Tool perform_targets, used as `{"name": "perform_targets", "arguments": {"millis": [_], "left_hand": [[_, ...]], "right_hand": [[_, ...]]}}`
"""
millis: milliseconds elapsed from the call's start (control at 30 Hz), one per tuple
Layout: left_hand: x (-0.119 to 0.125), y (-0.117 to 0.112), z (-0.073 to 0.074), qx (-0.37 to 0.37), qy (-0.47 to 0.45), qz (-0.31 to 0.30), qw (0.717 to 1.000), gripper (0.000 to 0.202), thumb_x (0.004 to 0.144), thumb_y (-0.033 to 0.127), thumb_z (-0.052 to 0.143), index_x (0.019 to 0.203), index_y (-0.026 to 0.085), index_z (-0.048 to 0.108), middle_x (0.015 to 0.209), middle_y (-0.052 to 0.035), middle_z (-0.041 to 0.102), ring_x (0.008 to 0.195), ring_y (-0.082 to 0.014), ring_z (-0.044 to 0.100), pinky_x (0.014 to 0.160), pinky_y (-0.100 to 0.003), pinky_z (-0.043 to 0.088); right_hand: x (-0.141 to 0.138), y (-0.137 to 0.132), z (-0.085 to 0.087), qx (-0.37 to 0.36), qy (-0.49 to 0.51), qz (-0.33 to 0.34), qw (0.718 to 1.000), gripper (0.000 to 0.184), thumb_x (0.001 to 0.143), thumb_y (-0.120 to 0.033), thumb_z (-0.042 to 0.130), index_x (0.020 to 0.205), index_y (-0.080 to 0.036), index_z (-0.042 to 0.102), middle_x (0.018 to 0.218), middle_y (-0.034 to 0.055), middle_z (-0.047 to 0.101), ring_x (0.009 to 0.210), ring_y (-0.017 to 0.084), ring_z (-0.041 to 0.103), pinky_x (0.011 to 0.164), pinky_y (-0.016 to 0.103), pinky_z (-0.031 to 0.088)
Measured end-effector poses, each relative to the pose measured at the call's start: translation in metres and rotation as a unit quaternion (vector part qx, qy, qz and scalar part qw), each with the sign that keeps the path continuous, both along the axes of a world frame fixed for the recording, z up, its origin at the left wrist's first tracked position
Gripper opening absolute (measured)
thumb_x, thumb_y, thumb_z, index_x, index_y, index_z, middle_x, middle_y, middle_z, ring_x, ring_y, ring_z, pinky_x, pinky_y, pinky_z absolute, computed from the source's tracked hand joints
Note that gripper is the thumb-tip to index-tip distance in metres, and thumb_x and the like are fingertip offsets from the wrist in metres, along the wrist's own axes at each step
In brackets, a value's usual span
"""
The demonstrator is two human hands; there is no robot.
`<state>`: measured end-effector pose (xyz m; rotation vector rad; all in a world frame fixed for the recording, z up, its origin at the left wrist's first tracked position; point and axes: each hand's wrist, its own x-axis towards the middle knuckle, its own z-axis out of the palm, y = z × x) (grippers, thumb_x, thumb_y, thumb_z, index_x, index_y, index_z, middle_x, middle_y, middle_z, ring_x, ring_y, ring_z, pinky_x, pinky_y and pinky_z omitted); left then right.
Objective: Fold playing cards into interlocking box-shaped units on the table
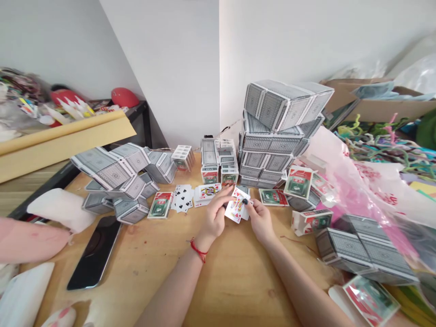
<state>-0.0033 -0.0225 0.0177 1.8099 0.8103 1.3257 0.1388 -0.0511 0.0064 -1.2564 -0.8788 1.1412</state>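
Observation:
A small bunch of playing cards, a red king face up on top, is tilted above the table in front of me. My right hand pinches its right side, the dark-nailed thumb lying over the face. From the left, my left hand reaches to the cards with its fingers stretched out, one fingertip touching the upper left part. A red cord bracelet circles that wrist. Just left lie a face-up pile topped by a queen and several fanned spade and club cards. A green-and-red card box lies beside them.
Blocks built from grey-backed cards form a tall stack behind my right hand and a lower heap at left. Card boxes and a pink plastic bag crowd the right. A phone lies left on the wooden table.

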Motion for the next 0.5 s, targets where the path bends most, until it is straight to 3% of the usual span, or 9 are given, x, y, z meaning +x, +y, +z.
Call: {"name": "perform_targets", "arguments": {"millis": [133, 233, 333, 500], "left_hand": [[-0.0027, 0.0037, -0.0019, -0.130, -0.068, 0.068, 0.987, 0.030, 0.081, 0.018, 0.036, 0.105, 0.018, 0.055, 0.107, -0.0084, 0.059, 0.098, -0.0190, 0.055, 0.082, -0.034, 0.045], [-0.0057, 0.0073, -0.0031, -0.194, -0.050, 0.050, 0.979, 0.024, 0.079, 0.025, 0.046, 0.100, 0.017, 0.055, 0.092, -0.0061, 0.061, 0.083, -0.0162, 0.057, 0.070, -0.027, 0.045], [-0.0076, 0.0083, -0.0022, -0.216, 0.014, 0.006, 0.976, 0.015, 0.076, 0.028, 0.051, 0.079, 0.015, 0.056, 0.070, -0.0008, 0.056, 0.063, -0.0108, 0.050, 0.057, -0.022, 0.039], [-0.0071, 0.0092, 0.0006, -0.237, 0.014, 0.026, 0.971, 0.020, 0.074, 0.030, 0.052, 0.061, 0.015, 0.046, 0.055, 0.0046, 0.041, 0.050, -0.0065, 0.035, 0.047, -0.019, 0.029]], "right_hand": [[-0.0017, -0.0014, 0.0006, 0.006, -0.014, 0.019, 1.000, 0.032, 0.072, -0.050, 0.056, 0.070, -0.018, 0.050, 0.055, -0.0018, 0.053, 0.046, 0.010, 0.045, 0.043, 0.022, 0.037], [-0.0021, -0.0026, 0.0008, 0.002, -0.020, 0.036, 0.999, 0.032, 0.073, -0.050, 0.054, 0.071, -0.019, 0.050, 0.055, -0.0018, 0.054, 0.046, 0.011, 0.047, 0.043, 0.022, 0.039], [-0.0022, -0.0030, 0.0019, -0.002, -0.022, 0.043, 0.999, 0.033, 0.073, -0.051, 0.054, 0.073, -0.019, 0.050, 0.057, -0.0012, 0.056, 0.047, 0.012, 0.049, 0.043, 0.023, 0.042], [-0.0028, -0.0027, 0.0054, -0.014, -0.003, 0.059, 0.998, 0.036, 0.068, -0.052, 0.059, 0.076, -0.018, 0.052, 0.064, 0.0023, 0.063, 0.051, 0.014, 0.055, 0.045, 0.025, 0.045]]}}
